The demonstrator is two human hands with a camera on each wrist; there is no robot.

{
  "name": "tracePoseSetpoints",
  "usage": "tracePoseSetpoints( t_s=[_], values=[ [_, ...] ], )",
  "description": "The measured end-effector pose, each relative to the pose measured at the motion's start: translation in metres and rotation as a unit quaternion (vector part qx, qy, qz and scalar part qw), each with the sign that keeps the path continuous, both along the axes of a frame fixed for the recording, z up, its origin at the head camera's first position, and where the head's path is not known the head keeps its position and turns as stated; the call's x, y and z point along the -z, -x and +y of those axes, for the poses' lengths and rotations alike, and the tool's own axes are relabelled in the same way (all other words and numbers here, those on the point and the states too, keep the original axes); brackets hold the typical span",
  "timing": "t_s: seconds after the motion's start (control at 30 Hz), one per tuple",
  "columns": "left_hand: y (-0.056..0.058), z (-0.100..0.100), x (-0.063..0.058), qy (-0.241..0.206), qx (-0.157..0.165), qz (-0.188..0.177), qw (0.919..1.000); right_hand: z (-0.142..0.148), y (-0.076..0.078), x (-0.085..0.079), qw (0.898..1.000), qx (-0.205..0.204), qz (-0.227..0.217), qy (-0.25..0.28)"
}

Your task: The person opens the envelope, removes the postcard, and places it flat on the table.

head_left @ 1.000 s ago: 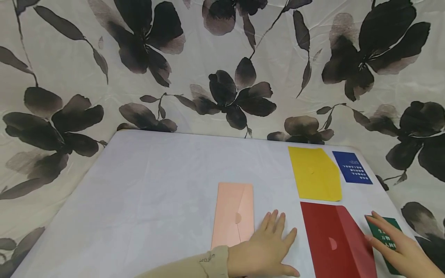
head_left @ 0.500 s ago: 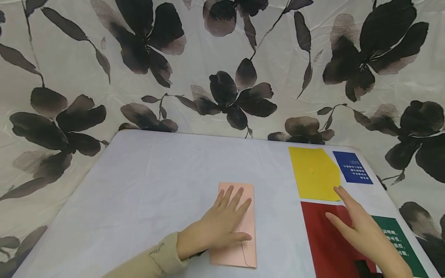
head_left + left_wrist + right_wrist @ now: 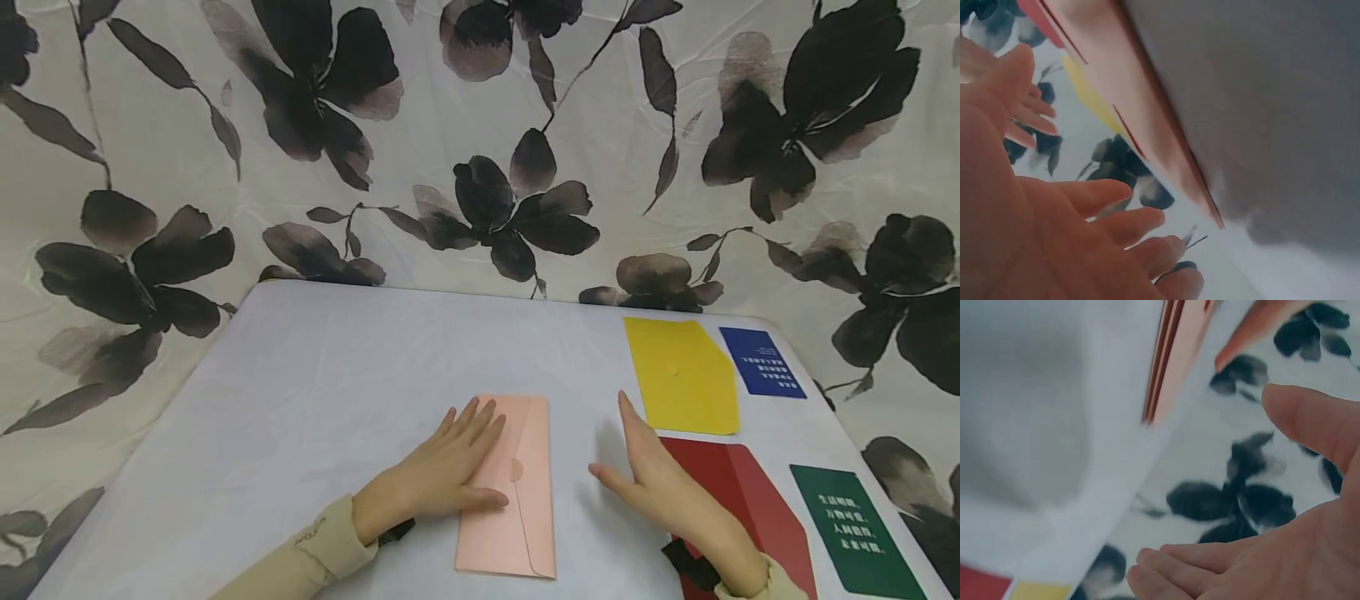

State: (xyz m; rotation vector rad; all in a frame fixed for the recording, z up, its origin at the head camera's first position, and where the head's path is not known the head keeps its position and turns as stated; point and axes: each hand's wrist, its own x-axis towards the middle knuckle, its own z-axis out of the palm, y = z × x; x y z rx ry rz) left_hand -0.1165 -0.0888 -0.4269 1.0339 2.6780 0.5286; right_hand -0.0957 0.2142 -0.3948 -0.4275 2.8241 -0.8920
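A pale pink envelope (image 3: 525, 533) lies flat on the white table, flap side up, with a small round tab near its middle. My left hand (image 3: 431, 483) is spread over its left part, fingers extended and covering some of it. In the left wrist view, a gap shows between that hand (image 3: 1035, 231) and the envelope (image 3: 1132, 84). To the envelope's right, my right hand (image 3: 667, 483) hovers above the table, thumb and fingers apart and holding nothing. Its forearm hides part of a red envelope (image 3: 757, 479). In the right wrist view the palm (image 3: 1297, 556) is empty.
A yellow envelope (image 3: 678, 375) lies at the back right beside a blue card (image 3: 762, 361) with white print. Nearer the right edge is a green card (image 3: 858, 529) with white writing. Floral cloth (image 3: 420, 108) rises behind the table's far edge.
My right hand has moved left from the green card, across the red envelope, to above the white table. My left hand has shifted left from right of the pink envelope onto its left side.
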Motion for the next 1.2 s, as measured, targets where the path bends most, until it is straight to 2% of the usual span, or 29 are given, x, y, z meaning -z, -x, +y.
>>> tracePoseSetpoints(
  t_s=[0.13, 0.4, 0.63, 0.97, 1.2],
  values=[
    [0.0, 0.004, 0.005, 0.015, 0.016, -0.006, 0.9997, -0.021, -0.002, 0.012, 0.999, -0.033, -0.023, 0.01],
    [-0.003, 0.01, 0.011, 0.06, 0.024, -0.008, 0.9979, -0.049, -0.013, 0.029, 0.994, -0.08, -0.067, 0.024],
    [-0.006, 0.01, 0.015, 0.082, 0.025, -0.007, 0.9963, -0.058, -0.024, 0.038, 0.991, -0.109, -0.07, 0.034],
    [-0.01, 0.01, 0.017, 0.088, 0.022, 0.019, 0.9957, -0.064, -0.032, 0.048, 0.991, -0.123, -0.05, -0.005],
    [-0.009, 0.01, 0.017, 0.086, 0.019, 0.02, 0.9959, -0.069, -0.033, 0.049, 0.99, -0.134, -0.041, -0.015]
  ],
)
